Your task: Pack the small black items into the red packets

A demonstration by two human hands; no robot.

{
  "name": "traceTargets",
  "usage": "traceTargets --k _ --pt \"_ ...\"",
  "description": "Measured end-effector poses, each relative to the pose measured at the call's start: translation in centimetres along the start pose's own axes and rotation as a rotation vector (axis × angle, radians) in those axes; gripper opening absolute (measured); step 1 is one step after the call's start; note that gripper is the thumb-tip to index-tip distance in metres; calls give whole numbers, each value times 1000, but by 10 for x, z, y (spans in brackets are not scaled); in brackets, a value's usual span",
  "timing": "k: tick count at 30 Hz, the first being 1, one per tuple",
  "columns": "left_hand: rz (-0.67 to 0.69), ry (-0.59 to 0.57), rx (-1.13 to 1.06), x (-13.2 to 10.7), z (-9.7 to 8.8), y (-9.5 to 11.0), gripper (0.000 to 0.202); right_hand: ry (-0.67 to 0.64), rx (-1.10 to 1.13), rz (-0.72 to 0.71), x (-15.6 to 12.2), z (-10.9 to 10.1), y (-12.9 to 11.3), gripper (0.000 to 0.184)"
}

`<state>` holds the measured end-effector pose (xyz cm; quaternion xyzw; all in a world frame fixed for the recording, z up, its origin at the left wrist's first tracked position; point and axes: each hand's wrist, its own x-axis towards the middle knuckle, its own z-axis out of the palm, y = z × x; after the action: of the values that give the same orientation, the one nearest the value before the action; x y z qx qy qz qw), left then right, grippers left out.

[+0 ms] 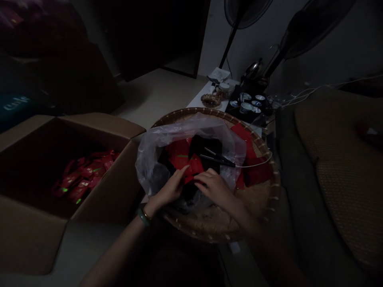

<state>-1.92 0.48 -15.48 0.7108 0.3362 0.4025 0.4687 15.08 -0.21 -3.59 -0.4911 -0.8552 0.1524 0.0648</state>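
Observation:
A small red packet (pixel 196 164) is between my two hands, above an open clear plastic bag (pixel 146 155). My left hand (pixel 173 186) grips its left edge with fingers and thumb. At the packet's lower right edge, the fingers of my right hand (pixel 216 188) are bent round it. Inside the bag lie dark contents (pixel 206 143) and more red packaging (pixel 178 152). Just beyond my right hand rests a black two-armed tool (pixel 220 159) with a white cord. The bag sits on a round woven bamboo tray (pixel 254 203), with red pouches (pixel 254 171) at its right side.
To the left stands an open cardboard box (pixel 119 191) with several red packets (pixel 85 175) inside. Behind the tray are tea cups (pixel 247 107) on a dark board and a wicker basket (pixel 211 100). Fans stand at the back; a woven seat (pixel 350 179) is at right.

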Motion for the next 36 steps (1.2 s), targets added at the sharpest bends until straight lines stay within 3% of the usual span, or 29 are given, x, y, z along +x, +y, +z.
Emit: traceTargets --k 4,8,12,16,19,22,25,28,31,33,36 --pt "2 4 -59 0 -3 4 66 104 -43 -5 -2 1 5 15" --pt "-68 -26 -117 6 -4 17 48 56 -27 -93 -1 9 10 13" --pt "-155 73 -314 15 1 23 21 124 129 -98 0 15 13 14" --pt "-409 201 -552 19 9 21 23 324 406 159 3 20 19 24" --pt "-483 267 -685 20 14 22 24 285 616 359 3 24 27 24" --pt "-523 334 -796 20 16 24 29 217 743 472 4 26 33 25" --pt "-531 234 -849 20 17 26 47 253 778 512 4 25 35 26" --pt "-475 38 -735 18 17 25 48 270 823 463 6 21 33 26" --pt "-386 12 -494 16 18 23 34 235 737 317 9 17 28 31" --pt "-343 9 -370 15 18 23 30 246 571 212 12 14 25 23" --pt "-322 -28 -349 14 16 23 34 291 420 110 17 9 24 17"
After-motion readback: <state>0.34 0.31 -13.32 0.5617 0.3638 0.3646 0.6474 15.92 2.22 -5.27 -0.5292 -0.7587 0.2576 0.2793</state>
